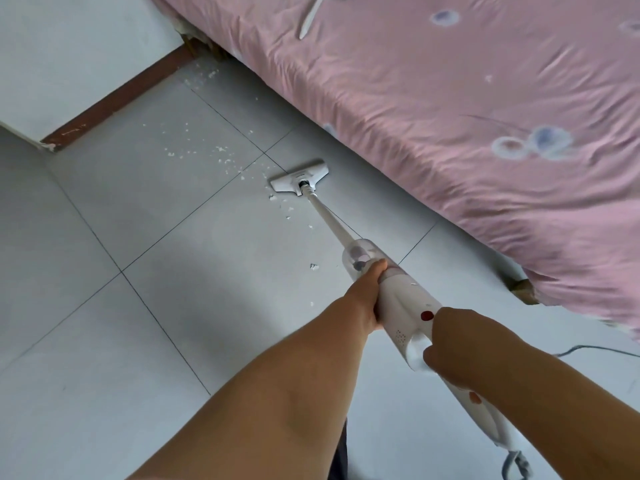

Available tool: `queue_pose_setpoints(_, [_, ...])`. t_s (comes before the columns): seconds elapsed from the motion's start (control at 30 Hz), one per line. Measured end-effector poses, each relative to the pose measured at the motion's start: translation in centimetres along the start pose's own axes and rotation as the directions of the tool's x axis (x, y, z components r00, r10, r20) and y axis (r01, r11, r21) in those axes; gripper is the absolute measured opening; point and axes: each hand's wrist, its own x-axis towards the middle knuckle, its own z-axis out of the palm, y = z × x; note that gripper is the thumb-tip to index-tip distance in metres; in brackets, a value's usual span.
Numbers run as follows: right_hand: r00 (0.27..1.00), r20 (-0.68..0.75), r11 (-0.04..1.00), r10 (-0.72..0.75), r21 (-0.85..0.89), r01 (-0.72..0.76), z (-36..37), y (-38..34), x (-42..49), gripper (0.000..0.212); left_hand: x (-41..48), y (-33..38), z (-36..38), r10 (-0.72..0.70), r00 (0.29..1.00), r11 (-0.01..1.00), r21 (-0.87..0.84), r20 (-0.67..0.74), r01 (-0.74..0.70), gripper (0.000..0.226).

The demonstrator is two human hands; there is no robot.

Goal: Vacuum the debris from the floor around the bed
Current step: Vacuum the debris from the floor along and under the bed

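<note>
I hold a white stick vacuum with both hands. My left hand wraps its body just below the clear dust cup. My right hand grips the handle further back. The thin tube runs forward to the flat white floor head, which rests on the grey tiles beside the bed. White debris crumbs lie scattered left of and beyond the head, and more debris sits near the wall corner. A few crumbs lie close to the tube.
The bed has a pink flowered sheet hanging over its side, and a wooden leg shows at its near corner. A brown skirting board runs under the white wall at left. A white tool lies on the bed. The power cord trails right.
</note>
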Motion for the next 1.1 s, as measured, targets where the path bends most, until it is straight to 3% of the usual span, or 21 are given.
queue_pose_setpoints(0.2, [0.999, -0.031, 1.000, -0.015, -0.003, 0.015, -6.1, -2.6, 2.8, 0.043, 1.4, 7.3, -0.3, -0.025, 1.000, 0.999, -0.035, -0.002, 0.025, 0.060])
queue_pose_setpoints(0.4, [0.998, 0.055, 1.000, -0.021, -0.017, 0.022, -10.0, -4.9, 5.6, 0.029, 3.4, 11.9, -1.0, -0.019, 1.000, 1.000, -0.023, 0.016, 0.019, 0.049])
queue_pose_setpoints(0.5, [0.998, 0.051, 0.998, -0.047, -0.026, 0.049, -11.3, -6.2, 6.6, 0.044, 4.3, 13.8, -1.8, -0.003, 1.000, 1.000, -0.007, 0.018, 0.003, 0.050])
queue_pose_setpoints(0.7, [0.995, 0.071, 0.994, -0.063, -0.082, 0.069, -12.8, -8.8, 8.4, 0.052, 5.8, 16.7, -3.6, 0.030, 0.999, 0.999, 0.014, -0.015, -0.029, 0.047])
queue_pose_setpoints(0.93, [0.995, 0.095, 0.998, -0.035, -0.042, 0.039, -12.6, -7.4, 8.7, 0.054, 5.7, 16.3, -2.4, 0.012, 1.000, 0.999, 0.041, -0.016, -0.012, 0.043])
queue_pose_setpoints(1.1, [0.999, 0.035, 0.999, -0.021, 0.030, 0.020, -10.6, -3.6, 7.3, 0.036, 4.8, 13.0, 0.3, -0.021, 1.000, 1.000, 0.019, 0.016, 0.021, 0.045])
